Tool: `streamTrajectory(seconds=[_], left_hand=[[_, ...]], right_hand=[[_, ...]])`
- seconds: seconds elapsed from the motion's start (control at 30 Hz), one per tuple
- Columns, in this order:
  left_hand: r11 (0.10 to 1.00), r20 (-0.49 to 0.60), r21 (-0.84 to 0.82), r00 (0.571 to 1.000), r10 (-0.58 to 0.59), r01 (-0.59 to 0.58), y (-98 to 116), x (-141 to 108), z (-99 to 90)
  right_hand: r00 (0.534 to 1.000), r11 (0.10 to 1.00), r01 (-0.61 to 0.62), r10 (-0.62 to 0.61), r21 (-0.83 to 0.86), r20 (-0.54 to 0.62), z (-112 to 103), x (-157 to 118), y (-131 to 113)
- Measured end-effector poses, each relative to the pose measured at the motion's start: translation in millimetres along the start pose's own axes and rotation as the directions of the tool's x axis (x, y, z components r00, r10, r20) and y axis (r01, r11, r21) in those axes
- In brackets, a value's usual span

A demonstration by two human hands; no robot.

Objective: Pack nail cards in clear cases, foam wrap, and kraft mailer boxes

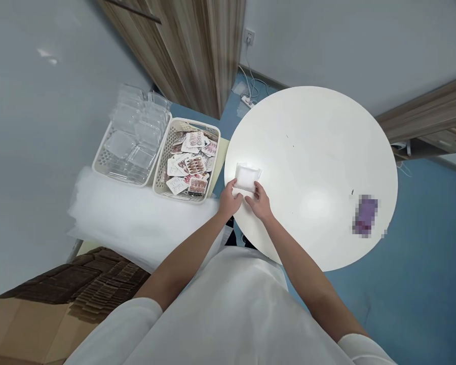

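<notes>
A round white counter (pixel 307 137), glossy enough to show a bright patch of light, stands over a blue floor (pixel 421 253). Toward its right edge lies a purple, pixel-blurred item (pixel 366 214), with a small dark speck (pixel 352 192) near it. On the floor past the counter's far left side rests a white power strip (pixel 247 102) with cables attached.

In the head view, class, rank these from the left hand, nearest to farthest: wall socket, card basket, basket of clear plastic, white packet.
1. White packet: at the left hand.
2. Card basket: to its left.
3. Basket of clear plastic: farther left.
4. Wall socket: far ahead.
</notes>
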State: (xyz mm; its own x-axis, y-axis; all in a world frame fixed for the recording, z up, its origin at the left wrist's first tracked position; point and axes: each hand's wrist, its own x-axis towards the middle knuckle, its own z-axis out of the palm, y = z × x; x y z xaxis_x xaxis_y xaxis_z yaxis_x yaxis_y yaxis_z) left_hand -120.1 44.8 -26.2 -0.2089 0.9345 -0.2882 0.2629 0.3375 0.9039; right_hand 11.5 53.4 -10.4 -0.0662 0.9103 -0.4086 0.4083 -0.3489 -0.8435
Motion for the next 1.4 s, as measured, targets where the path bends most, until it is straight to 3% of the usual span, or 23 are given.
streamTrajectory(seconds=[0.2,0.37,0.47,0.67,0.83,1.03,1.2,1.4], left_hand=[[0.993,-0.016,-0.112,0.999,-0.028,0.026,-3.5,2.9,2.4],[0.884,0.012,-0.430,0.980,-0.199,0.185,-2.0,15.2,-3.1],[0.827,0.015,-0.503,0.960,-0.280,0.250,4.2,5.9,-10.8],[0.869,0.001,-0.402,0.949,-0.316,0.289,10.8,-51.7,-18.2],[0.913,0.059,-0.295,0.959,-0.277,0.282,11.2,-102.1,0.8],[0.948,0.080,-0.228,0.974,-0.211,0.224,15.3,-157.1,16.8],[0.948,-0.025,-0.245,0.976,-0.217,0.204,9.0,-194.1,-3.9],[0.950,-0.232,-0.263,0.944,-0.235,0.172,-12.6,-217.6,-41.9]], right_hand=[[0.999,0.997,0.017,-0.021,0.081,0.049,-7.8,1.3,6.1],[1.000,0.957,-0.008,0.002,0.289,0.018,-11.2,0.9,16.5],[0.996,0.937,-0.060,0.079,0.343,-0.039,-18.5,-7.4,23.1],[0.997,0.934,-0.082,0.080,0.348,0.021,-48.5,-53.0,39.9],[0.996,0.916,-0.089,0.074,0.391,0.053,-66.4,-93.2,49.4],[0.974,0.904,-0.193,0.131,0.382,0.182,-66.8,-124.5,57.5],[0.954,0.924,-0.209,0.120,0.320,0.276,-52.4,-127.2,64.9],[0.910,0.955,-0.154,0.036,0.255,0.413,-20.8,-128.9,44.3]])
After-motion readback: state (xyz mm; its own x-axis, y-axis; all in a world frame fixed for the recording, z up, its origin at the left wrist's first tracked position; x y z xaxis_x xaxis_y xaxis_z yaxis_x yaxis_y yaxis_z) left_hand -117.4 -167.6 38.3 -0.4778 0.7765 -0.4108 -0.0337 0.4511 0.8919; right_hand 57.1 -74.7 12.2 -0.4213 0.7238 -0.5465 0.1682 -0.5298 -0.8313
